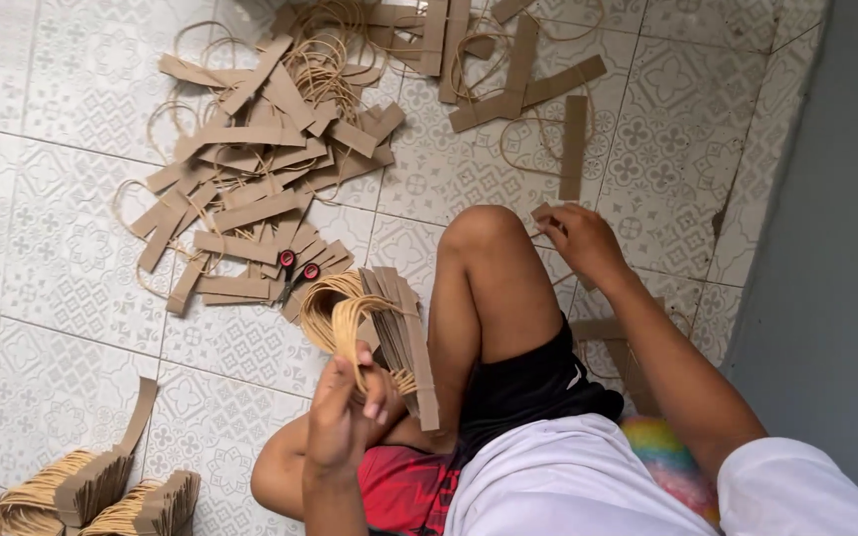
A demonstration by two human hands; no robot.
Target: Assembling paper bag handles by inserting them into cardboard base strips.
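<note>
No packages, labels, signs or screens are showing anywhere in this view (only loose brown card strips and cord loops are lying about the tiled floor, none of them wrapped, boxed or tagged). Nothing printed or lit is facing the camera.

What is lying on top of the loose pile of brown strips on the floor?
Red-handled scissors lie on the near edge of the strip pile, with twine loops tangled over it. Covered strips and the tile beneath are hidden.
</note>
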